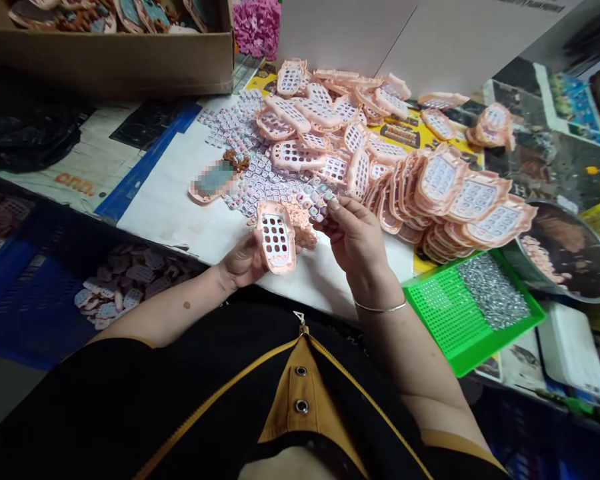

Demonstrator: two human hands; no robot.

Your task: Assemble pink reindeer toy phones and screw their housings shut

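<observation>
My left hand [247, 259] is closed on the side of a pink plastic toy-phone shell [275, 238]. The shell is tilted up, and dark square holes show across its face. To the right, the fingers of my right hand [353, 223] pinch a small keypad sheet [318, 199] of pale, printed keys. Between the two hands lies a heap of small pink pieces [305, 227]. Many loose, pale square keys [265, 175] spread over the white board behind it. A pink shell with a pixelated screen area [213, 181] rests left of the keys.
Pink shells [320, 110] pile up at the back, with more in stacked rows [445, 200] at right. A green basket [430, 333] holds small metal screws. Beyond it stands a metal bowl [575, 247]. A cardboard box [105, 60] is back left; a blue crate [25, 300] sits below.
</observation>
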